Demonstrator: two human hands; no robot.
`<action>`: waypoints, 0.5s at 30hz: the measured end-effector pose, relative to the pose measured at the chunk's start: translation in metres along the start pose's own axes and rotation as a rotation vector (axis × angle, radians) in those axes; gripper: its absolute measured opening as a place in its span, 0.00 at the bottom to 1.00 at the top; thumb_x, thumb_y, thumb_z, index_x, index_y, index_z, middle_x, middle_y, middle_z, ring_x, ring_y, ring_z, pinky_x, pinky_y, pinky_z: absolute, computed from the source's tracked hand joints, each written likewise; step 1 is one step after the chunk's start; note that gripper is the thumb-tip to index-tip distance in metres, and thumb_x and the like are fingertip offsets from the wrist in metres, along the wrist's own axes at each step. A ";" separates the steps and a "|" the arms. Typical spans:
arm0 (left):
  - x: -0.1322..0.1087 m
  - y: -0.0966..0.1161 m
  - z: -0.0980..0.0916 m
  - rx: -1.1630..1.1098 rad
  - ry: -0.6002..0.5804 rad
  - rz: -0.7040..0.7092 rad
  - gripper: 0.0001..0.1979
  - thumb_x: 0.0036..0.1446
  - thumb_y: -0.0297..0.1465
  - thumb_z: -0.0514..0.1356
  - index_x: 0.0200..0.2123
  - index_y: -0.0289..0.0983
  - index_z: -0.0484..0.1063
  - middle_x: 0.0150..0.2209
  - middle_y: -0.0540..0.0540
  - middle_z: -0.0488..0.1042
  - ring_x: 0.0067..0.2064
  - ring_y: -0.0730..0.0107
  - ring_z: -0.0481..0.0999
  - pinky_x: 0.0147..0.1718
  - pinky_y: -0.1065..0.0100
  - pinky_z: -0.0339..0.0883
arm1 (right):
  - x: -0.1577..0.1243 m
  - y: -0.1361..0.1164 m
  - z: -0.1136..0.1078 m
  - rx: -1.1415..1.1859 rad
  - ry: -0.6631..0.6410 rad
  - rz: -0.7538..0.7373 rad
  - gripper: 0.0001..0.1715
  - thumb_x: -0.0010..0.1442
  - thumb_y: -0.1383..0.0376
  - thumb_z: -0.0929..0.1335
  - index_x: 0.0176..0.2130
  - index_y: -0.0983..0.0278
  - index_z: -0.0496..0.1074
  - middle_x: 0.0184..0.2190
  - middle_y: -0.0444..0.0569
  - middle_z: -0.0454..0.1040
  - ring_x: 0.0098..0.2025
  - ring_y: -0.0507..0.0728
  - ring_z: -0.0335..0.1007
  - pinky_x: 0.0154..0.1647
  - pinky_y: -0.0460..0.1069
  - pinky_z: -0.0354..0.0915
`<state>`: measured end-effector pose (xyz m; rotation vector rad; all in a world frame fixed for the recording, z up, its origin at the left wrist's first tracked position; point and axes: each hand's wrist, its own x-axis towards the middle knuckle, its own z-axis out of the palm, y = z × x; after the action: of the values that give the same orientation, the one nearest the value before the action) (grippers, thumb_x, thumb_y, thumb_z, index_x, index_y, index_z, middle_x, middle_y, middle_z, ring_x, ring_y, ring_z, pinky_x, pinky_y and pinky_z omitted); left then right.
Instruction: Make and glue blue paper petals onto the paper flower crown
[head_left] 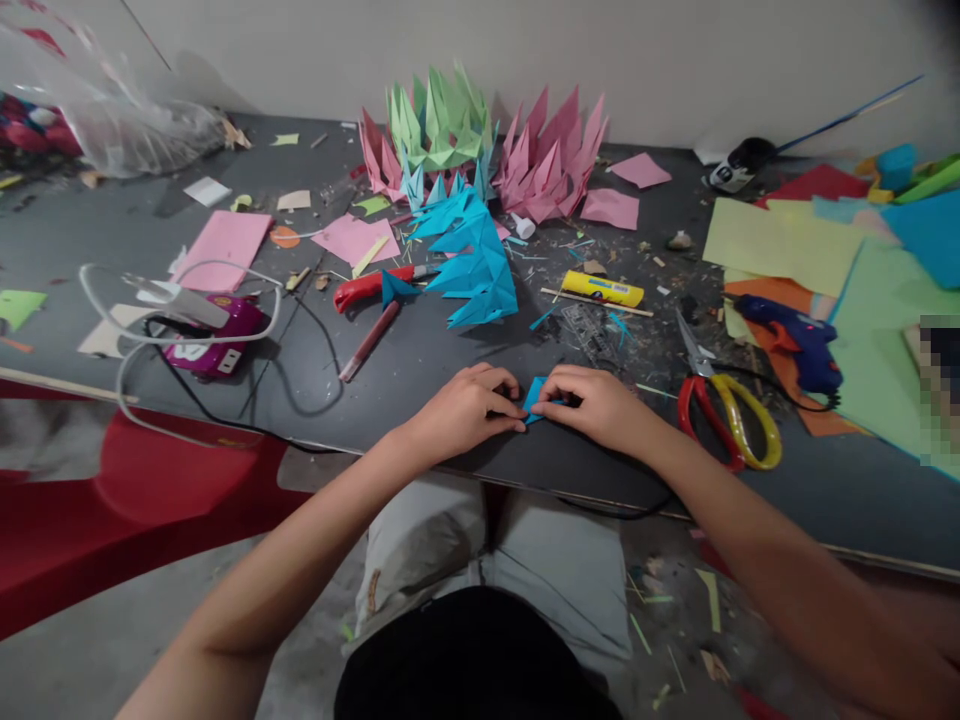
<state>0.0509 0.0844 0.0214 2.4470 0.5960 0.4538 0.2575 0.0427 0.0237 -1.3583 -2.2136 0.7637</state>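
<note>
At table edge | blue paper between hands | long axis away, slightly right

No text legible — yellow tube included.

One left hand and one right hand share one piece of blue paper.
The surface carries one pair of scissors, one dark-blue glue gun, one yellow tube, one red-handled tool, one purple power block, one dark bottle, one plastic bag, one green spiked paper ring.
</note>
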 end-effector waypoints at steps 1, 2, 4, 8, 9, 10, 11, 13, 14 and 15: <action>-0.001 0.000 0.000 0.005 -0.003 0.001 0.08 0.53 0.33 0.61 0.35 0.39 0.78 0.38 0.44 0.72 0.42 0.67 0.70 0.43 0.65 0.63 | 0.001 -0.001 0.000 -0.002 -0.007 0.008 0.10 0.58 0.62 0.67 0.27 0.64 0.70 0.24 0.44 0.66 0.27 0.51 0.63 0.28 0.46 0.57; -0.001 0.000 0.000 0.011 -0.004 0.003 0.08 0.53 0.33 0.61 0.36 0.39 0.78 0.39 0.44 0.73 0.42 0.67 0.70 0.44 0.64 0.62 | 0.002 -0.001 0.000 -0.004 -0.015 0.014 0.10 0.58 0.62 0.66 0.27 0.64 0.70 0.24 0.44 0.66 0.27 0.51 0.62 0.28 0.46 0.57; -0.002 0.001 0.000 0.026 -0.006 0.005 0.08 0.54 0.33 0.61 0.36 0.39 0.78 0.39 0.44 0.73 0.43 0.67 0.70 0.44 0.64 0.62 | 0.004 -0.001 -0.001 -0.007 -0.028 0.024 0.10 0.58 0.62 0.66 0.27 0.64 0.70 0.23 0.43 0.65 0.26 0.51 0.62 0.28 0.45 0.56; -0.005 0.005 0.000 0.114 -0.014 0.015 0.08 0.56 0.33 0.59 0.37 0.40 0.77 0.40 0.46 0.74 0.43 0.67 0.71 0.42 0.65 0.63 | 0.005 -0.002 -0.002 -0.005 -0.051 0.035 0.07 0.56 0.65 0.67 0.27 0.64 0.71 0.23 0.43 0.64 0.26 0.50 0.61 0.28 0.45 0.55; -0.007 0.007 0.000 0.156 -0.018 0.033 0.08 0.57 0.33 0.58 0.37 0.41 0.77 0.40 0.46 0.74 0.42 0.67 0.71 0.41 0.65 0.63 | 0.005 -0.002 -0.002 -0.004 -0.056 0.037 0.07 0.56 0.66 0.67 0.27 0.64 0.71 0.23 0.43 0.64 0.26 0.50 0.61 0.28 0.45 0.55; -0.009 0.008 0.000 0.201 -0.018 0.056 0.09 0.58 0.33 0.57 0.37 0.41 0.77 0.40 0.47 0.75 0.42 0.67 0.71 0.40 0.65 0.63 | 0.005 -0.002 -0.002 -0.002 -0.061 0.038 0.07 0.56 0.66 0.67 0.27 0.64 0.71 0.23 0.43 0.64 0.26 0.50 0.61 0.28 0.45 0.55; -0.011 0.010 0.001 0.244 -0.015 0.085 0.10 0.59 0.33 0.55 0.37 0.40 0.76 0.40 0.47 0.75 0.42 0.67 0.72 0.39 0.65 0.63 | 0.005 -0.002 -0.002 0.000 -0.064 0.038 0.07 0.56 0.66 0.67 0.27 0.64 0.71 0.23 0.43 0.65 0.26 0.50 0.61 0.28 0.45 0.56; -0.016 0.012 0.001 0.302 -0.004 0.151 0.11 0.60 0.31 0.53 0.37 0.38 0.76 0.40 0.47 0.76 0.41 0.66 0.72 0.38 0.66 0.64 | 0.005 -0.002 -0.002 0.004 -0.068 0.041 0.07 0.56 0.65 0.67 0.27 0.64 0.71 0.24 0.43 0.65 0.27 0.50 0.61 0.28 0.45 0.56; -0.018 0.013 0.001 0.311 0.001 0.180 0.11 0.60 0.31 0.53 0.37 0.37 0.75 0.40 0.47 0.77 0.42 0.66 0.73 0.38 0.66 0.65 | 0.005 -0.002 -0.002 0.005 -0.069 0.044 0.07 0.56 0.65 0.67 0.27 0.64 0.71 0.24 0.43 0.65 0.27 0.50 0.61 0.28 0.45 0.56; -0.020 0.014 0.000 0.307 0.006 0.201 0.11 0.60 0.30 0.52 0.36 0.37 0.75 0.39 0.47 0.77 0.42 0.66 0.73 0.39 0.66 0.65 | 0.005 -0.002 -0.002 0.004 -0.068 0.045 0.07 0.56 0.65 0.67 0.27 0.64 0.71 0.24 0.43 0.66 0.27 0.50 0.61 0.28 0.45 0.56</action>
<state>0.0386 0.0641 0.0258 2.8155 0.4505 0.4795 0.2552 0.0471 0.0270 -1.4042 -2.2387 0.8421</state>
